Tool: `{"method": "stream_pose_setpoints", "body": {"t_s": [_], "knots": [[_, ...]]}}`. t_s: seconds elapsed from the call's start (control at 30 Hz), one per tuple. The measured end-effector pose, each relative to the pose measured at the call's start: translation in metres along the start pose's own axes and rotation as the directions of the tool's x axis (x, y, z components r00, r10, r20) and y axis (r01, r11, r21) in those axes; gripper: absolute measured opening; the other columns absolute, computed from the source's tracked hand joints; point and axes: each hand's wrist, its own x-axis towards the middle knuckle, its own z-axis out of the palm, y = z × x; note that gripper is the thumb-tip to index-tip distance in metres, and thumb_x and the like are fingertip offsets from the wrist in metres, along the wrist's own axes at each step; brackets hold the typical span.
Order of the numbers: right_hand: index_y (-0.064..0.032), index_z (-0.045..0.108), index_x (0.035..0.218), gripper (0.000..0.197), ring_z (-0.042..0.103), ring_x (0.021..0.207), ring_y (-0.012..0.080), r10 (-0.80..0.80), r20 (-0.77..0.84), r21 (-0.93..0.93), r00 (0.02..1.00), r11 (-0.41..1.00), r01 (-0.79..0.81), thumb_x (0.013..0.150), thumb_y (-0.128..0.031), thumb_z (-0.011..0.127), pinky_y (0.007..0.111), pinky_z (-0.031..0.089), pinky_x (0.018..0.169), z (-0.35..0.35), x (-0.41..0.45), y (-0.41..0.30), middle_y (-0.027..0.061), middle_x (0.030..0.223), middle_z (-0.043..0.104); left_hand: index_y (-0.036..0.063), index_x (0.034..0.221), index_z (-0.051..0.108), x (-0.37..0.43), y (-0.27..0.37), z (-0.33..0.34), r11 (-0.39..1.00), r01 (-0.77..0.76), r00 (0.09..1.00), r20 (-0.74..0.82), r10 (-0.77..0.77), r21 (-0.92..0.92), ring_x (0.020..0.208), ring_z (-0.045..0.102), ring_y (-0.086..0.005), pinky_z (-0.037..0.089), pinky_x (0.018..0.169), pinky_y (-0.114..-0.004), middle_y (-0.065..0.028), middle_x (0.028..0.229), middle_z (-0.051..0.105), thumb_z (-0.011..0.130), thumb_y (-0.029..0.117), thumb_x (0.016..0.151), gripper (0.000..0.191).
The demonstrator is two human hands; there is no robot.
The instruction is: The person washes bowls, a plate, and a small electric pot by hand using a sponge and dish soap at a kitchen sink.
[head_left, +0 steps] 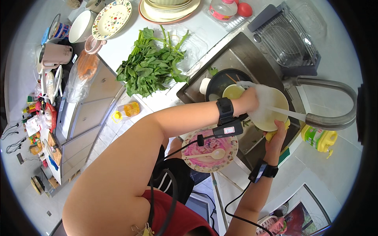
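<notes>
A cream-coloured bowl [276,103] is tilted under a stream of water from the metal faucet [330,121], above the sink. My left hand [248,100] holds its left side; foam and water partly hide the fingers. On the lower rim lies the thumb of my right hand [275,141], which also holds a yellow sponge [270,135] against the outside. Beneath my left hand, a dark pan [214,85] in the sink basin holds chopsticks [231,78] and a small yellowish bowl [231,92]. A patterned plate [192,147], smeared pink and bearing a pale spoon [218,154], sits at the sink's near edge.
Leafy greens [153,63] lie on the counter left of the sink [236,56]. Stacked plates [169,17] and a patterned plate [112,19] stand beyond. A dish rack [291,38] and a yellow-green detergent jug [319,138] are at the right. An oil bottle [130,109] is on the floor.
</notes>
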Motion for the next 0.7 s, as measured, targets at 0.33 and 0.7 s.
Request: {"method": "stream_pose_setpoints", "body": {"t_s": [0.33, 0.7], "knots": [[-0.0087, 0.053, 0.105, 0.030, 0.057, 0.063, 0.0110, 0.109, 0.001, 0.201, 0.994, 0.974, -0.107, 0.081, -0.027, 0.053, 0.022, 0.040, 0.044, -0.005, 0.012, 0.015, 0.0023, 0.084, 0.059, -0.0053, 0.136, 0.033, -0.045, 0.003, 0.027, 0.704, -0.326, 0.908, 0.003, 0.418, 0.631, 0.138, 0.005, -0.0442, 0.011, 0.110, -0.055, -0.0343, 0.144, 0.009, 0.057, 0.023, 0.081, 0.066], [-0.0129, 0.051, 0.100, 0.021, 0.052, 0.070, 0.0084, 0.158, 0.138, 0.315, 0.978, 0.929, -0.194, 0.089, -0.030, 0.047, 0.021, 0.034, 0.045, 0.001, 0.022, 0.013, -0.0006, 0.088, 0.056, 0.0080, 0.069, 0.069, -0.021, 0.015, -0.013, -0.105, -0.585, 0.689, 0.561, 0.459, 0.804, 0.071, 0.063, -0.0278, 0.047, 0.075, -0.041, -0.0088, 0.066, 0.064, 0.058, 0.030, 0.082, 0.027]]}}
